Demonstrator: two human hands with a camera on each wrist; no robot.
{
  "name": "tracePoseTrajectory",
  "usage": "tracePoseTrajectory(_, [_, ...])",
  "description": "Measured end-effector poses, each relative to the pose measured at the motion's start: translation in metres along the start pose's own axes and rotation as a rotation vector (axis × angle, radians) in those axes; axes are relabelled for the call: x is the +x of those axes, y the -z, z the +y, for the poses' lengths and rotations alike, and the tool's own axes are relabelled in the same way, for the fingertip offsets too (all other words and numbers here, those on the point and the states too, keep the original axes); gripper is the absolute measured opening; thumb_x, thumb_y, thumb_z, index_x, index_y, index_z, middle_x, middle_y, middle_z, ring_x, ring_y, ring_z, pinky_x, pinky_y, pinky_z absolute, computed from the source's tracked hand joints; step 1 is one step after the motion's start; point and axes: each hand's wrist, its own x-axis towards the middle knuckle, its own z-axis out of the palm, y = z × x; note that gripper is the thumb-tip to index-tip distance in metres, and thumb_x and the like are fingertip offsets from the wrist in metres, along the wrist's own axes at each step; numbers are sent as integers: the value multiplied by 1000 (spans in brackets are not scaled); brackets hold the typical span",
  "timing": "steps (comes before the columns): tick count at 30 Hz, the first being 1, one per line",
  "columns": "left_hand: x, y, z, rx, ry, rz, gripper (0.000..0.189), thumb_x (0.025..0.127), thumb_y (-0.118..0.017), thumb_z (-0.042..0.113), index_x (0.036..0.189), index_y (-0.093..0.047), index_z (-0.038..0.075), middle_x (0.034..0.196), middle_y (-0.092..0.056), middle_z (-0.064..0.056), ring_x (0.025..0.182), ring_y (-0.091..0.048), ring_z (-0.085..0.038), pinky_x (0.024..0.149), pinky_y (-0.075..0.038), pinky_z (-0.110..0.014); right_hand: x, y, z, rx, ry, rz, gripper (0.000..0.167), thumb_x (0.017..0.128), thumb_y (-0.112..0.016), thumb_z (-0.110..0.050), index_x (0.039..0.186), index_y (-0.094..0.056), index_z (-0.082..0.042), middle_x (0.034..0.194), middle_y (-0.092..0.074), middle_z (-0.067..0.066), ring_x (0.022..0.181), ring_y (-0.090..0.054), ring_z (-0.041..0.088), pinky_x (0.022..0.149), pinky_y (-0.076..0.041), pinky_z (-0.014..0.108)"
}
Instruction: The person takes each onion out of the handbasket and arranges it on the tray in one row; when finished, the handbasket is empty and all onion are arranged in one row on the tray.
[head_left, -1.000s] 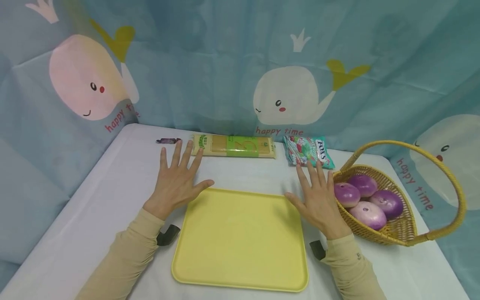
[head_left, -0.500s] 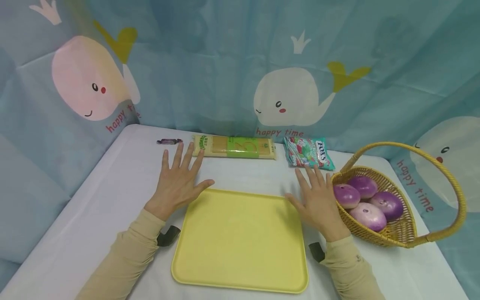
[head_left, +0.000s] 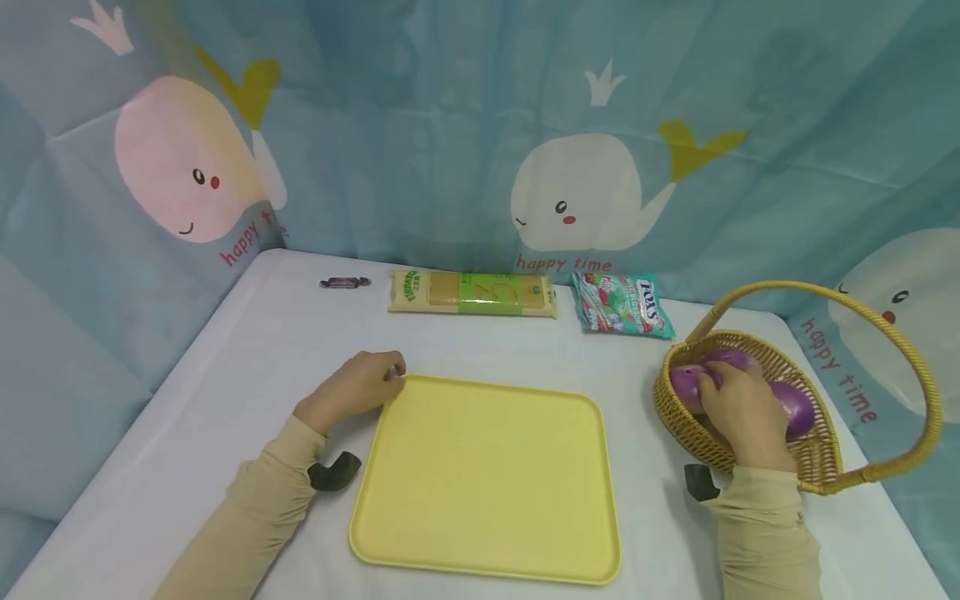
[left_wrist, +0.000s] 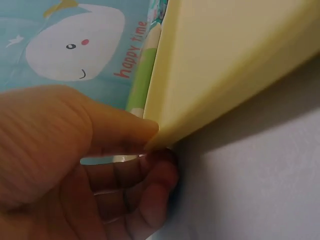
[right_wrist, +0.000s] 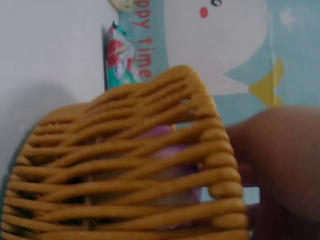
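My left hand (head_left: 354,388) pinches the far left corner of a yellow tray (head_left: 487,479) between thumb and curled fingers; the left wrist view shows the thumb (left_wrist: 135,131) on the tray's rim. Inside a wicker basket (head_left: 686,433) at the right, my right hand (head_left: 752,417) curls its fingers over a round purple-and-white turnip, mostly hidden beneath the hand. Other turnips (head_left: 795,410) lie around it in the basket. Through the weave, the right wrist view shows part of a turnip (right_wrist: 170,172) beside the fingers.
Along the back lie a small wrapped candy (head_left: 345,282), a long packet of noodles (head_left: 472,293) and a teal FOX'S candy bag (head_left: 624,305). The basket's tall handle (head_left: 911,358) arches up at the right. A whale-print curtain (head_left: 420,167) hangs behind the table.
My right hand has moved right from beside the tray into the basket and onto a turnip. My left hand has drawn back, curled its fingers and taken the tray's corner.
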Motion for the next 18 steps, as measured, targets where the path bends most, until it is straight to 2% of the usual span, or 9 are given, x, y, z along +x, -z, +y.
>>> tracePoseTrajectory(3, [1,0,-3,-31,-22,-16,20,97,-53,15,109,-62,1,86,-64,-9,65,-52,-15,59,-43,-27,1,0,4,-7,31,-48,65,100,-42,-49,138,-46,2,135,-46,38,117,-45,62,86,-40,72])
tracePoseTrajectory(7, [3,-2,-5,-43,-34,-23,16,97,-54,13,104,-62,2,80,-62,-7,64,-51,-14,60,-42,-27,-4,1,5,-10,49,-36,74,96,-47,-57,138,-45,4,130,-50,38,114,-46,62,86,-40,72])
tracePoseTrajectory(10, [4,-3,-5,-55,-40,-46,15,97,-53,13,103,-62,2,80,-62,-7,64,-52,-14,60,-43,-27,-11,5,0,41,23,58,75,93,-53,-56,138,-45,3,131,-50,38,114,-45,61,86,-37,72])
tracePoseTrajectory(13, [3,-2,-5,-51,-21,-69,16,98,-52,12,105,-62,3,84,-63,-7,67,-53,-14,62,-43,-27,-23,12,-21,121,42,199,74,91,-59,-53,140,-45,1,132,-49,38,117,-45,58,90,-35,72])
tracePoseTrajectory(15, [2,0,-6,-47,-12,-77,17,98,-50,12,106,-63,3,87,-64,-8,69,-53,-15,62,-43,-27,-30,14,-46,168,124,296,72,90,-63,-49,140,-46,0,129,-51,36,116,-48,53,90,-38,69])
tracePoseTrajectory(18, [2,3,-7,-48,-3,-69,17,97,-49,11,105,-63,4,86,-62,-8,69,-52,-16,62,-43,-27,-37,7,-95,215,357,352,69,86,-72,-42,137,-51,-2,123,-58,28,103,-58,43,82,-48,60])
